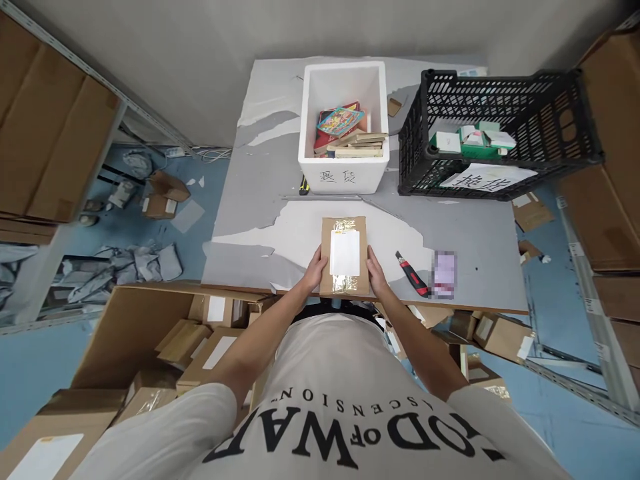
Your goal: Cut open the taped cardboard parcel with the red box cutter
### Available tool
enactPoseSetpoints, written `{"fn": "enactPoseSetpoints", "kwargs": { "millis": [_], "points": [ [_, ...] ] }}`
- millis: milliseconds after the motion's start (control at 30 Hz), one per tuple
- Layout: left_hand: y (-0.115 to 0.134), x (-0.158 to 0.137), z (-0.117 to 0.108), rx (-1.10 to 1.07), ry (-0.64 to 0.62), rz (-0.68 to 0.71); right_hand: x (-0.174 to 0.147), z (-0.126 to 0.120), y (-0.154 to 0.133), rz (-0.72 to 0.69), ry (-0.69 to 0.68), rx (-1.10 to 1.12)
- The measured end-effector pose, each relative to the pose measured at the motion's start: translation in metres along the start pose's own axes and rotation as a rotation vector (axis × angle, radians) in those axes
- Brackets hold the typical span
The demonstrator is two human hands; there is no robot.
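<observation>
left hand (316,269): partly closed, gripping the nine o'clock side of the parcel (345,267), thumb along its edge; some fingers are hidden from sight.
right hand (376,272): partly closed likewise, gripping the parcel's three o'clock side.
clock: centred on the parcel.
grey packages (145,263): on the floor (200,173), nine o'clock, well apart.
large open carton (107,333): eight o'clock, below the worktop (480,260), holding smaller cartons (185,343).
yellow-and-black tool (304,185): eleven o'clock, beside the foam box.
parcel: brown, label up, gold tape at both ends, at the worktop's near edge; cannot tell whether it rests there.
white foam box (345,187): twelve o'clock, books (345,137) inside, handwriting on its near wall.
red-and-black knife (413,274): three o'clock, near the right hand, handle pointing to five.
pale purple item (444,270): three o'clock, just beyond the knife, blurred.
black crate (545,160): two o'clock, green-and-white boxes (479,151) inside, handwritten sheet (490,178) on its near side.
</observation>
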State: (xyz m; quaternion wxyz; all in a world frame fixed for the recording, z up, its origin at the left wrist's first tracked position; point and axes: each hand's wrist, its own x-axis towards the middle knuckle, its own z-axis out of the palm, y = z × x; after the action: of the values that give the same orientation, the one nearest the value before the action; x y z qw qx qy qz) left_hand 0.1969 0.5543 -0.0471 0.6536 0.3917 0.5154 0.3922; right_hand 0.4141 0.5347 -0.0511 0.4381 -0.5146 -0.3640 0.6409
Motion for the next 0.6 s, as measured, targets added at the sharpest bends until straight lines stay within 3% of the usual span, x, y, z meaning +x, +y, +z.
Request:
{"fn": "enactPoseSetpoints", "kwargs": {
  "millis": [167, 300, 433, 600],
  "points": [
    [0.031, 0.036, -0.028, 0.154, 0.072, -0.032, -0.047, 0.003, 0.006, 0.207, 0.192, 0.191],
    [0.056, 0.080, -0.039, 0.189, -0.034, 0.011, -0.087, 0.016, 0.012, 0.378, 0.221, 0.353],
    [0.060, 0.103, -0.035, 0.126, -0.094, -0.039, -0.101, 0.031, 0.016, 0.267, 0.158, 0.217],
    [0.060, 0.093, -0.036, 0.097, -0.045, 0.052, -0.089, 0.025, 0.012, 0.172, 0.232, 0.128]
  ]
}}
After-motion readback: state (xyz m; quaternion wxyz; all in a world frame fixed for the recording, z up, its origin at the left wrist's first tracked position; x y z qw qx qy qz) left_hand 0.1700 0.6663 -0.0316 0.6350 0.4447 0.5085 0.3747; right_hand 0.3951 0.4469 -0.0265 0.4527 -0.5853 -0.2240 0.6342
